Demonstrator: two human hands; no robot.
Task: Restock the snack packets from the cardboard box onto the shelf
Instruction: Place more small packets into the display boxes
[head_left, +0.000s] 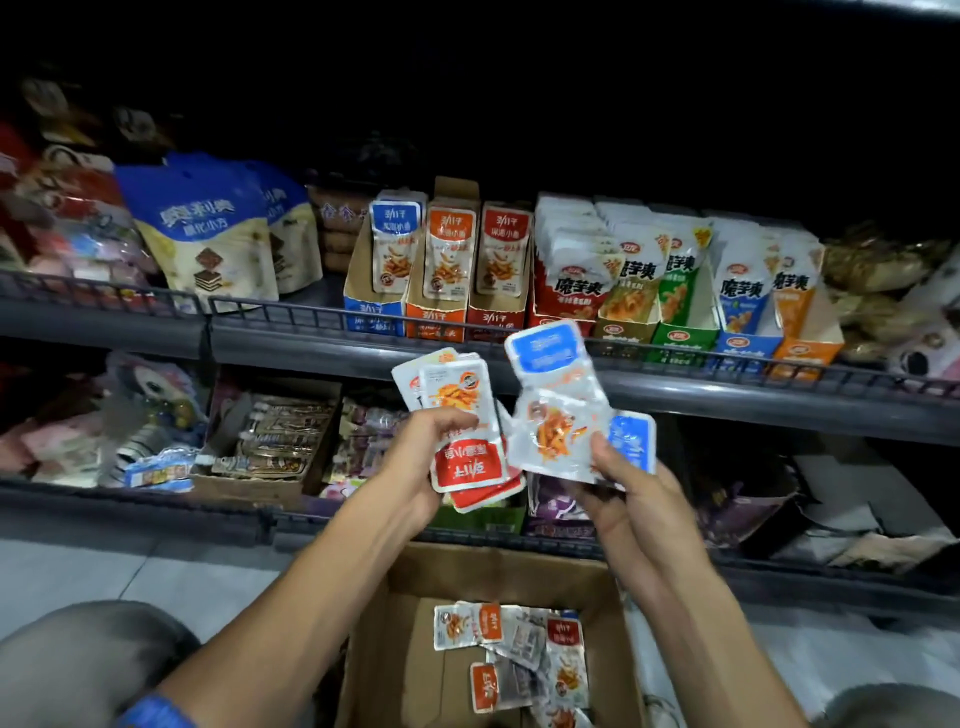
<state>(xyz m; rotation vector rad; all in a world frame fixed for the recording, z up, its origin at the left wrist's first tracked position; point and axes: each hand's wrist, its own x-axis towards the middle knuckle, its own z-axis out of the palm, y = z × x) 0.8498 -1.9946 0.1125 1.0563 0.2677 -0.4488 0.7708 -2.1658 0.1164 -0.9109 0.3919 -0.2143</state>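
The right hand (631, 491) pinches blue-topped fish-snack packets (558, 400) upright, below and right of the blue display carton (375, 291) at the shelf's front rail (291, 312), while the left hand (434, 457) grips red-topped packets (467, 462).

You see red-topped packets (467, 447) and blue-topped packets (558, 395), both silver with orange food print; the cardboard box (395, 649) is brown.

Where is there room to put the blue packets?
The blue tray has room in front of its one packet. The bare shelf between that tray and the big blue bag is free too. The trays to the right are packed full.
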